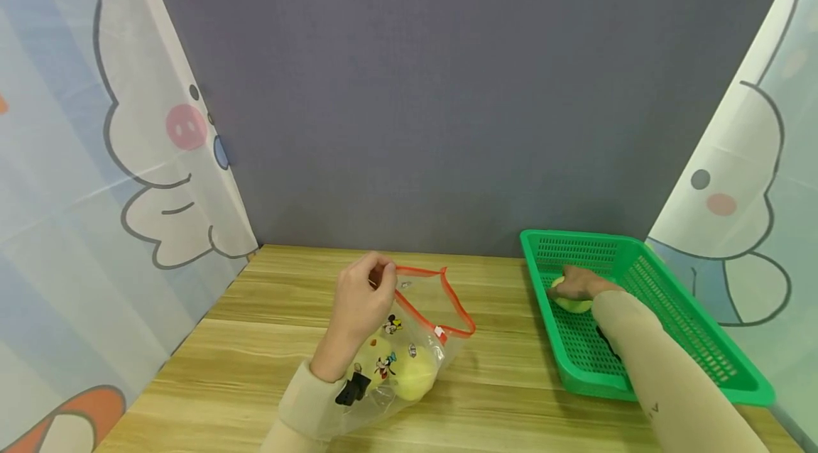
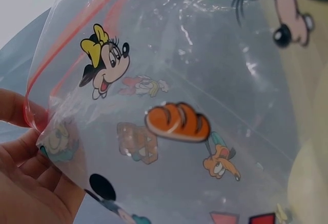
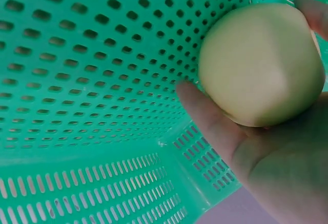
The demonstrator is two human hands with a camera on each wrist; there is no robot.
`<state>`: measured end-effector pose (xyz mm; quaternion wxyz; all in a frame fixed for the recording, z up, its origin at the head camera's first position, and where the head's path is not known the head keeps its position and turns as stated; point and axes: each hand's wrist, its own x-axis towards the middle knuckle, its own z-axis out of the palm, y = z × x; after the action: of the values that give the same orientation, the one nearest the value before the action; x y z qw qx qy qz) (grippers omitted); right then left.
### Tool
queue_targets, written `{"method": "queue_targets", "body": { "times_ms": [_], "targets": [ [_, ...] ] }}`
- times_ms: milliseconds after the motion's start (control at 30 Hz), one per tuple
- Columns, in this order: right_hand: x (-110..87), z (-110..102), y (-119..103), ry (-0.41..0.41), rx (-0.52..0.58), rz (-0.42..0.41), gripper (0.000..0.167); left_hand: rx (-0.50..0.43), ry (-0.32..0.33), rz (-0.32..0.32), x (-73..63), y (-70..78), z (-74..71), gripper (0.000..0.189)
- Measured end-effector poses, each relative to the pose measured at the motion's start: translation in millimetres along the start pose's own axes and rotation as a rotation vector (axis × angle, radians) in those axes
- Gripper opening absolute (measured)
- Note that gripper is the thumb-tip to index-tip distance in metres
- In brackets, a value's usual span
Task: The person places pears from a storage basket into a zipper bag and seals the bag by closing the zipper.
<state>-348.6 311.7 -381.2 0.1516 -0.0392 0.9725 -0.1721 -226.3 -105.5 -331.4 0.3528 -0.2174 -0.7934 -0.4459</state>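
My left hand (image 1: 361,297) pinches the red-edged top corner of a clear zip bag (image 2: 179,70) printed with cartoon figures. The bag's mouth gapes, and its white slider (image 1: 439,331) sits on the red strip. Inside lie pale yellow-green apples (image 1: 414,375), partly covered by the prints and my wrist. On the right, my right hand (image 1: 578,284) reaches down into a green plastic basket (image 1: 551,329). Its thumb and fingers are round a pale green apple (image 3: 261,62), close to the basket's perforated surface. The far side of that apple is hidden in the right wrist view.
Both the bag and the basket rest on a wood-grain table (image 1: 255,339). A dark grey panel (image 1: 409,98) rises behind it. Printed cartoon curtains (image 1: 128,226) hang at the left and right. The basket's raised rim surrounds my right hand.
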Motion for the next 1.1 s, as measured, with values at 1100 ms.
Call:
{"method": "queue_targets", "body": {
  "times_ms": [1100],
  "targets": [
    [-33.7,-38,-20,0.028,0.030,-0.046,0.083,-0.005,-0.003,0.001,0.0,0.1,-0.6,0.012]
  ]
}}
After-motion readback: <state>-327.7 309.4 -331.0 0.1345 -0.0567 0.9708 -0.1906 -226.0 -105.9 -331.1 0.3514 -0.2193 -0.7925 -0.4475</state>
